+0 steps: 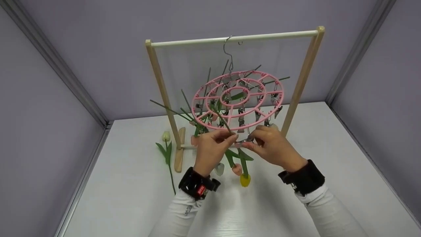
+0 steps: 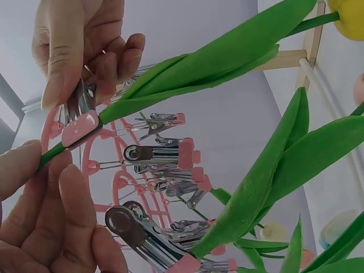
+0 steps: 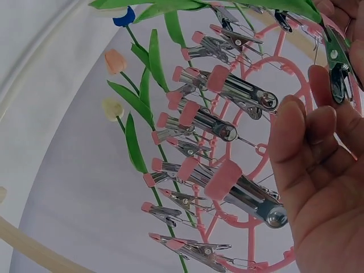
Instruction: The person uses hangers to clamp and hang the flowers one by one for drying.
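Observation:
The left hand pinches the green stem of an artificial tulip between thumb and fingers. That tulip hangs bloom down, its yellow bloom below the hands. Opposite, the right hand grips the handles of a metal clip with pink tips. The clip's tips lie across the stem, right beside the left fingertips. Above the hands, a round pink clip hanger hangs tilted by its metal hook. Other tulips, with peach, white and blue blooms, hang upside down from its clips.
A wooden rack with a white top bar carries the hanger. On the white table, a pale tulip lies to the left of the hands. Several unused clips dangle near the right hand. Purple-grey walls surround the table.

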Tool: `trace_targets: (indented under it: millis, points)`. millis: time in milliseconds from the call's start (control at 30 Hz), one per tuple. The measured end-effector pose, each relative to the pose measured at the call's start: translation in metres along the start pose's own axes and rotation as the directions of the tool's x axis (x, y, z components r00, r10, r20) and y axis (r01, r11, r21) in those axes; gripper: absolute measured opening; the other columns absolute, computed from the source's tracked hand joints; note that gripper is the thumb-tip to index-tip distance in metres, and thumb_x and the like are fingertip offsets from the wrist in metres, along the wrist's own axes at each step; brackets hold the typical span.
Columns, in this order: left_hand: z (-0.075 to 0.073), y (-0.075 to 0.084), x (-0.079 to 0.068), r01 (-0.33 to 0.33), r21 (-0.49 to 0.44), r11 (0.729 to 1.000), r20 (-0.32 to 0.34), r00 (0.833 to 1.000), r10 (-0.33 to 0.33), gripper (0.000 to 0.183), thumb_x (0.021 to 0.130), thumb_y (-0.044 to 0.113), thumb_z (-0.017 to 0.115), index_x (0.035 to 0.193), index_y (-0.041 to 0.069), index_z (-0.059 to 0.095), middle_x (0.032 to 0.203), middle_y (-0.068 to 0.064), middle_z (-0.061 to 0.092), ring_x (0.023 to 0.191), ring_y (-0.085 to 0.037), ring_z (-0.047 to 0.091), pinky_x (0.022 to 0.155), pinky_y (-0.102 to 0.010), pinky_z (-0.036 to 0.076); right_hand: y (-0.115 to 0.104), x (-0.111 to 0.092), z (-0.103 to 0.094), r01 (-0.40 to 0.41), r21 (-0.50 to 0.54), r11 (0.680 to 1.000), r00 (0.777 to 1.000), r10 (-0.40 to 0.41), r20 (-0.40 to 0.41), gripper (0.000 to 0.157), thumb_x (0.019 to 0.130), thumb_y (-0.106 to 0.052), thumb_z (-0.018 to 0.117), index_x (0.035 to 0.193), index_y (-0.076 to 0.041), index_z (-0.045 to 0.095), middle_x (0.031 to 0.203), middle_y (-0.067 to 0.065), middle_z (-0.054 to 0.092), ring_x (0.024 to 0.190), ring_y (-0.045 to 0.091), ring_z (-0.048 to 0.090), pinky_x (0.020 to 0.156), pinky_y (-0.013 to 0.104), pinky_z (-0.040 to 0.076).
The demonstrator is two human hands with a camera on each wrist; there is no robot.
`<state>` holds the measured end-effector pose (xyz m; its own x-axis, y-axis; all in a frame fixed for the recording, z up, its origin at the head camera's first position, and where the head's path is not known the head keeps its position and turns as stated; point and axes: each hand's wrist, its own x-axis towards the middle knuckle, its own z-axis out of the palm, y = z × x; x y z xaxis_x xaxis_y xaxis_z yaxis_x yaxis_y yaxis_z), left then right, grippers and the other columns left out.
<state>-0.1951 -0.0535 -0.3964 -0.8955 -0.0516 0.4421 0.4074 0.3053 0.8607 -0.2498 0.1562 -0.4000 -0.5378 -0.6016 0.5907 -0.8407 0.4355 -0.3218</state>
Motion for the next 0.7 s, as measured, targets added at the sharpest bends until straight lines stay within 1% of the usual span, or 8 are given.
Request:
trace_targets:
  millis: [133,267,367,467,533,600,700]
  points:
    - [-0.001,-0.003,0.000,0.023,0.005,1.000,0.010,1.000,-0.023,0.018,0.090,0.027,0.076,0.098,0.011,0.079,0.088,0.005,0.073,0.075,-0.011,0.067,0.067,-0.028,0.055,0.004,0.000,0.002,-0.024,0.014,1.000,1.000,0.024,0.014,0.022,0.088,-0.033,0.076,0.087,-0.012,0.071,0.069,0.001,0.052,0.064,0.011,0.043,0.067,0.034,0.032]
    - [-0.002,-0.006,-0.001,0.049,0.002,0.999,0.028,0.998,-0.049,0.018,0.091,0.027,0.075,0.100,0.011,0.079,0.089,0.005,0.073,0.079,-0.011,0.069,0.069,-0.028,0.055,0.006,-0.001,0.003,-0.039,0.021,0.999,0.999,0.039,0.020,0.022,0.088,-0.033,0.076,0.089,-0.012,0.071,0.069,-0.004,0.052,0.064,0.010,0.045,0.069,0.035,0.032]
    - [-0.003,-0.009,-0.002,0.076,0.001,0.997,0.052,0.996,-0.076,0.017,0.092,0.026,0.073,0.101,0.012,0.079,0.090,0.004,0.074,0.082,-0.012,0.070,0.070,-0.028,0.055,0.007,-0.001,0.003,-0.055,0.041,0.998,0.998,0.054,0.026,0.021,0.088,-0.033,0.076,0.091,-0.012,0.072,0.070,-0.008,0.053,0.064,0.009,0.047,0.069,0.034,0.034]
    - [-0.005,-0.011,-0.004,0.106,0.019,0.994,0.065,0.992,-0.107,0.018,0.093,0.026,0.072,0.102,0.012,0.079,0.091,0.004,0.074,0.083,-0.013,0.071,0.070,-0.028,0.055,0.008,-0.001,0.004,-0.071,0.062,0.996,0.997,0.068,0.044,0.021,0.089,-0.033,0.075,0.093,-0.013,0.074,0.071,-0.010,0.055,0.064,0.008,0.049,0.067,0.031,0.040]
    - [-0.007,-0.012,-0.006,0.127,0.034,0.991,0.066,0.990,-0.129,0.020,0.093,0.028,0.072,0.103,0.012,0.079,0.092,0.004,0.074,0.084,-0.013,0.070,0.071,-0.028,0.055,0.009,-0.001,0.004,-0.086,0.071,0.994,0.995,0.082,0.053,0.022,0.090,-0.035,0.074,0.094,-0.013,0.074,0.071,-0.010,0.056,0.065,0.007,0.049,0.066,0.030,0.041]
    - [-0.008,-0.013,-0.008,0.144,0.043,0.989,0.065,0.987,-0.147,0.023,0.093,0.029,0.072,0.106,0.011,0.078,0.094,0.003,0.074,0.085,-0.012,0.070,0.072,-0.028,0.056,0.009,-0.001,0.004,-0.102,0.076,0.992,0.993,0.097,0.065,0.023,0.090,-0.036,0.073,0.094,-0.013,0.074,0.072,-0.009,0.056,0.065,0.007,0.049,0.062,0.029,0.043]
    - [-0.010,-0.013,-0.012,0.155,0.037,0.987,0.062,0.986,-0.157,0.028,0.093,0.031,0.072,0.111,0.009,0.076,0.097,0.002,0.074,0.086,-0.009,0.070,0.073,-0.028,0.056,0.011,-0.002,0.003,-0.133,0.069,0.989,0.989,0.128,0.075,0.024,0.089,-0.037,0.073,0.093,-0.014,0.074,0.070,-0.009,0.055,0.065,0.009,0.048,0.063,0.030,0.042]
